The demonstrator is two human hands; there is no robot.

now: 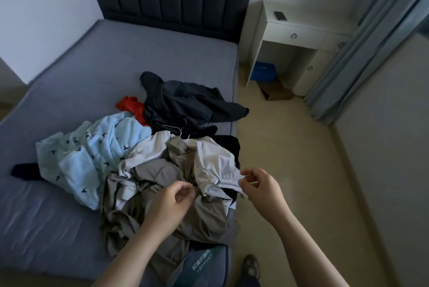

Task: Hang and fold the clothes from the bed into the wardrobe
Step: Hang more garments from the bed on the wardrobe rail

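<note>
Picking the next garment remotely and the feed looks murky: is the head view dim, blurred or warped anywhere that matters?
Head view: dim, flat light, no glare; the dark jacket loses its folds to shadow; the left hand and right hand are slightly soft; the curtain bows at the edge from the wide lens; the pale shirt reads clearly.

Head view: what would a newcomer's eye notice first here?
First the heap of clothes on the grey bed, near its right edge, with a light blue bird-print garment on its left and a red garment behind. Next the two bare hands in front: the right hand pinches the corner of a pale shirt, the left hand is curled over a khaki garment.
</note>
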